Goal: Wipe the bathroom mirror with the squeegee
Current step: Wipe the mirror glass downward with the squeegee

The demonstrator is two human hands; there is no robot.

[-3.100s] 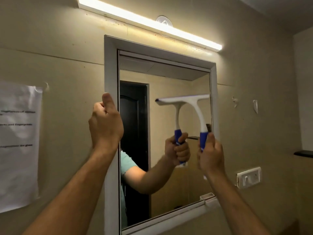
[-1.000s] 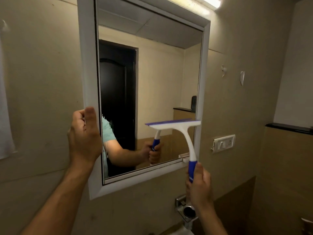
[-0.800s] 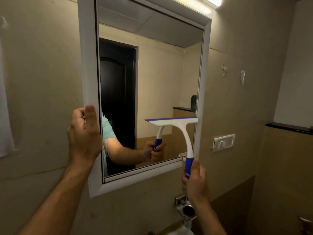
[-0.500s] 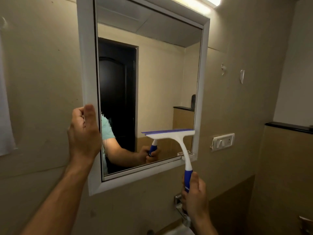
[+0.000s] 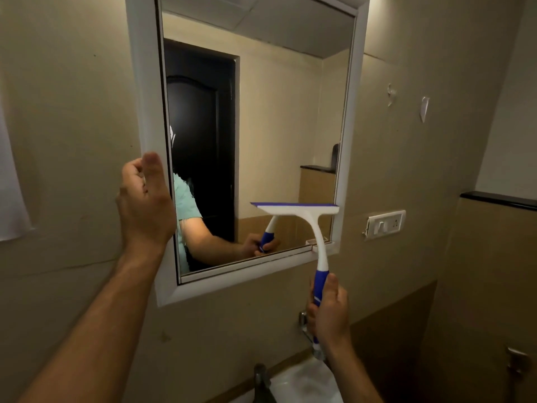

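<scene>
A white-framed mirror (image 5: 145,82) hangs on the beige wall. My left hand (image 5: 143,205) grips its left frame edge at about mid-height. My right hand (image 5: 328,309) is closed round the blue handle of a white squeegee (image 5: 302,212). The squeegee's blue blade lies level against the glass at the lower right, its right end touching the frame, a short way above the bottom edge. The glass reflects the squeegee, my arm and a dark door.
Below the mirror are a white sink (image 5: 305,382), a dark tap (image 5: 261,379) and a chrome wall fitting (image 5: 303,321) behind my right hand. A switch plate (image 5: 385,223) sits right of the mirror. A dark ledge (image 5: 499,199) runs along the right wall. Paper (image 5: 11,184) hangs far left.
The squeegee has travelled down the right part of the glass from upper-middle to near the bottom edge. My left hand kept its hold on the frame. The view has tilted downward.
</scene>
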